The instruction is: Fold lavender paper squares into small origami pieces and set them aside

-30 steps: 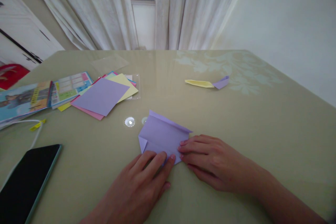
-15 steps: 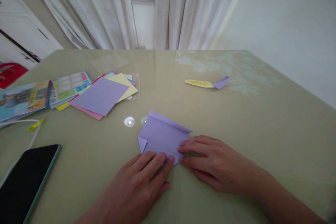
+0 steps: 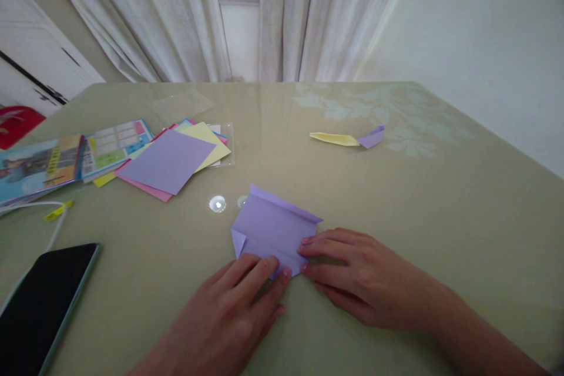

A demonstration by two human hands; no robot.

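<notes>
A sheet of purple origami paper [image 3: 275, 226] lies on the table in front of me, with a narrow fold along its far edge and a small folded corner at its left. On its near edge rest the fingertips of my left hand [image 3: 240, 299], its fingers stretched out and slightly apart, the thumb off the paper. My right hand [image 3: 361, 273] touches the right edge with its fingertips, fingers extended and spread. Neither hand is wrapped around anything. The part of the near edge under my left fingers is hidden.
A folded yellow and purple paper piece [image 3: 348, 138] lies farther back. At left are loose coloured sheets [image 3: 171, 158], a picture booklet [image 3: 39, 164], a phone [image 3: 48, 299] and a white cable [image 3: 57, 232]. Two clear round discs [image 3: 217, 204] sit by the paper's left side.
Almost nothing differs. The fingertips of my left hand have shifted very slightly along the near edge; the paper and my right hand stay in place.
</notes>
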